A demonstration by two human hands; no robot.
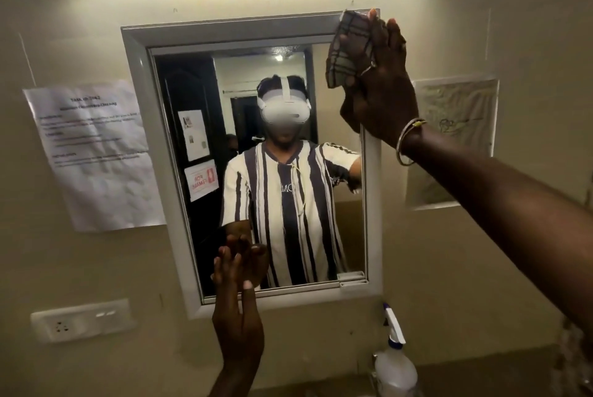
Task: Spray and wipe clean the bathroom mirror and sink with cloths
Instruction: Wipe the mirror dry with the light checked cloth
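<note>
Two hands are raised at the mirror [256, 156], so the wiping stage of the task appears to be in progress. A folded checked cloth [349, 50] is pressed by the flat, spread right hand [378, 82] against the mirror's upper right corner, where glass meets the white frame [138, 82]. The left hand [239, 271] is laid open and empty, fingers extended, against the lower left part of the glass, apparently to steady it. A spray bottle [394, 361] is stood below the mirror at the bottom edge of the view, gripped by neither hand, which suggests that spraying of the mirror is finished for now. No clear streaks or droplets can be made out on the glass, so how much of it is wiped cannot be told. The sink is not seen, so its cleaning is judged to be left. A printed paper sheet [96, 153] is fixed to the wall at the left
</note>
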